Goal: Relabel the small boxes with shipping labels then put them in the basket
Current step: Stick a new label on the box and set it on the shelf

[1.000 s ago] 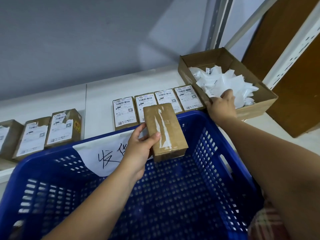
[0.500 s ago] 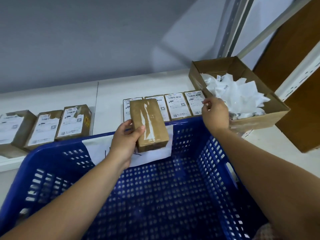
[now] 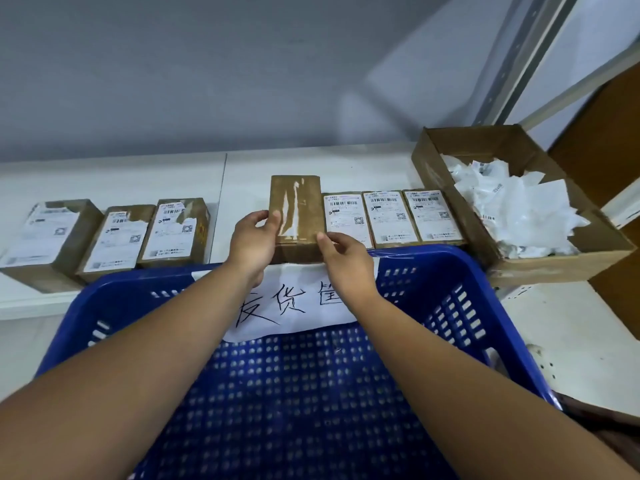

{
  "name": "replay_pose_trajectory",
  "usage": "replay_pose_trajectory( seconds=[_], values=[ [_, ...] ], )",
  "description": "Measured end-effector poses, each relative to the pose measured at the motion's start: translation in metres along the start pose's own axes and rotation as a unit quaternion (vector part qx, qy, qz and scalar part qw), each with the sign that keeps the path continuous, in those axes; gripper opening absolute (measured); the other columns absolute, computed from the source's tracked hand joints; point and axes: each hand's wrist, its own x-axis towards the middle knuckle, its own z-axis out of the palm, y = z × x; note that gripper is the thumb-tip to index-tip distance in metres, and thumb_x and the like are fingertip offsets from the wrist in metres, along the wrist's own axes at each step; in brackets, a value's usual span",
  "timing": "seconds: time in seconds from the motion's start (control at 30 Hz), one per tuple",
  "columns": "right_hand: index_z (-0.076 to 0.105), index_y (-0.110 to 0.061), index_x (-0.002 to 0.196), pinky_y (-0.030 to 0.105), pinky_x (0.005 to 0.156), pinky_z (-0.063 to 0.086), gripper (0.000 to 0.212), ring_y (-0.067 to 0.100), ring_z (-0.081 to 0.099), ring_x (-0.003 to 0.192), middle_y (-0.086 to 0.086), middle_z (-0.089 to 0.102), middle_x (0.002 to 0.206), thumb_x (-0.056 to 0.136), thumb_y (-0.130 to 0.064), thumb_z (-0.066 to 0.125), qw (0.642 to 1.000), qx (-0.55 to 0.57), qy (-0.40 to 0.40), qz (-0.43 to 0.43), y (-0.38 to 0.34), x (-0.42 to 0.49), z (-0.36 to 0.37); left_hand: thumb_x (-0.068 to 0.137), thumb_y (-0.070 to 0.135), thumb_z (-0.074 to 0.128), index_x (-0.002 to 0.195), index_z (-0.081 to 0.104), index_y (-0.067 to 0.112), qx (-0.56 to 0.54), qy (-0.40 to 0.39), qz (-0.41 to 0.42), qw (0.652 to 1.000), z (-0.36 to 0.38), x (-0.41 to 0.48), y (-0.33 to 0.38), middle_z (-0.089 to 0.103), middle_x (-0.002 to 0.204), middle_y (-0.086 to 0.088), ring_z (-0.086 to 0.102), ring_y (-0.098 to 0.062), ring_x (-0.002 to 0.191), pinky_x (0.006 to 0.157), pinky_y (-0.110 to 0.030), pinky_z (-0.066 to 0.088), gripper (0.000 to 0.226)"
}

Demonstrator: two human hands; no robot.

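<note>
1. Head view, the thing: a bare box [image 3: 296,216] sits at the centre of the frame, just past the far rim of the blue basket [image 3: 485,306]. It has brown card, a strip of clear tape along its top and no label. Its base is hidden behind the rim, so I cannot tell whether it rests on the shelf or is held above it.
2. Head view, the hands: the left hand [image 3: 254,240] grips the box's left edge, thumb on top and fingers curled round the side. The right hand [image 3: 343,258] has its thumb tip on the box's lower right corner, fingers bent. I cannot tell whether they pinch the box, a label or nothing.
3. Head view, handling: the box looks light and stiff, easy to hold by its long sides. The tape strip is probably slick, so a label should bond better to bare card.
4. Head view, surface: on the white shelf [image 3: 311,164], three labelled boxes [image 3: 391,216] stand touching in a row right of the bare one. Three boxes with torn labels [image 3: 117,237] sit at left. An open carton [image 3: 450,157] at upper right holds white scraps [image 3: 512,209]. A paper sign [image 3: 294,306] hangs inside the basket's far wall.
5. Head view, room: a grey wall [image 3: 207,64] fills the top, with a metal upright [image 3: 519,53] and a brown panel [image 3: 606,133] at right.
</note>
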Motion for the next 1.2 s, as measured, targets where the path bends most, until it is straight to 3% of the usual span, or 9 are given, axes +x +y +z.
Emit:
replay_pose_trajectory(
  seconds=[0.13,0.3,0.43,0.67,0.77,0.87,0.97,1.07,1.2],
  values=[
    [0.063,-0.021,0.123,0.023,0.082,0.044,0.037,0.010,0.057,0.096,-0.001,0.067,0.114,0.097,-0.044,0.052,1.000,-0.011,0.006,-0.001,-0.002,0.002,0.001,0.093,0.054,0.045,0.132,0.050,0.013,0.070,-0.021,0.011,0.997,-0.001,0.000,-0.007,0.052,0.136,-0.006,0.047,-0.024,0.124,0.093,-0.031,0.036,0.057],
    [0.059,-0.023,0.123,0.024,0.078,0.044,0.038,0.012,0.058,0.096,-0.002,0.064,0.111,0.096,-0.048,0.051,1.000,-0.006,0.003,0.005,-0.005,-0.001,0.000,0.092,0.063,0.035,0.144,0.036,0.014,0.067,-0.037,-0.026,0.997,-0.007,-0.002,-0.004,0.042,0.147,-0.007,0.040,-0.027,0.133,0.109,-0.046,0.034,0.072],
    [0.053,-0.021,0.130,0.029,0.080,0.044,0.045,0.019,0.059,0.102,0.003,0.063,0.117,0.097,-0.051,0.048,0.999,-0.026,0.033,-0.001,-0.014,-0.007,-0.004,0.096,0.054,0.037,0.144,0.035,0.012,0.119,-0.026,-0.009,0.993,-0.014,-0.015,0.003,0.041,0.147,-0.010,0.041,-0.029,0.132,0.107,-0.041,0.033,0.063],
    [0.054,-0.020,0.128,0.031,0.081,0.051,0.031,0.015,0.060,0.095,0.000,0.063,0.113,0.099,-0.029,0.052,0.990,-0.083,0.060,-0.102,-0.073,-0.043,-0.027,0.095,0.019,0.053,0.130,0.052,0.016,0.240,0.038,0.219,0.945,-0.039,-0.067,0.050,0.045,0.137,-0.007,0.043,-0.022,0.126,0.093,-0.021,0.031,0.036],
    [0.058,-0.019,0.122,0.031,0.088,0.051,0.026,0.015,0.060,0.097,0.001,0.064,0.110,0.096,-0.019,0.053,0.974,-0.126,0.070,-0.173,-0.108,-0.064,-0.036,0.093,0.015,0.054,0.116,0.061,0.017,0.281,0.058,0.326,0.901,-0.053,-0.092,0.082,0.051,0.125,-0.003,0.046,-0.020,0.118,0.087,-0.024,0.036,0.025],
    [0.061,-0.018,0.119,0.025,0.089,0.045,0.027,0.014,0.058,0.098,0.001,0.062,0.109,0.093,-0.014,0.054,0.952,-0.162,0.079,-0.248,-0.145,-0.086,-0.047,0.094,0.020,0.052,0.116,0.061,0.019,0.323,0.078,0.394,0.857,-0.067,-0.120,0.117,0.054,0.119,0.000,0.048,-0.020,0.112,0.085,-0.031,0.041,0.024],
    [0.063,-0.016,0.117,0.022,0.089,0.039,0.029,0.013,0.057,0.101,0.001,0.062,0.108,0.091,-0.011,0.055,0.928,-0.188,0.090,-0.310,-0.183,-0.106,-0.057,0.093,0.021,0.052,0.121,0.058,0.020,0.337,0.097,0.436,0.829,-0.079,-0.142,0.150,0.053,0.120,0.000,0.046,-0.019,0.116,0.086,-0.033,0.042,0.028],
    [0.062,-0.014,0.119,0.028,0.091,0.042,0.029,0.016,0.057,0.105,0.004,0.061,0.111,0.091,-0.011,0.055,0.908,-0.205,0.106,-0.351,-0.215,-0.122,-0.064,0.093,0.020,0.051,0.124,0.056,0.021,0.362,0.123,0.447,0.809,-0.093,-0.156,0.179,0.050,0.123,-0.001,0.042,-0.020,0.119,0.086,-0.033,0.042,0.032],
    [0.061,-0.012,0.120,0.037,0.091,0.045,0.033,0.025,0.053,0.112,0.009,0.058,0.114,0.088,-0.008,0.055,0.882,-0.229,0.124,-0.393,-0.252,-0.130,-0.071,0.087,0.008,0.052,0.116,0.060,0.014,0.340,0.157,0.452,0.810,-0.110,-0.161,0.218,0.048,0.123,-0.004,0.041,-0.024,0.117,0.081,-0.034,0.040,0.031]
  ],
)
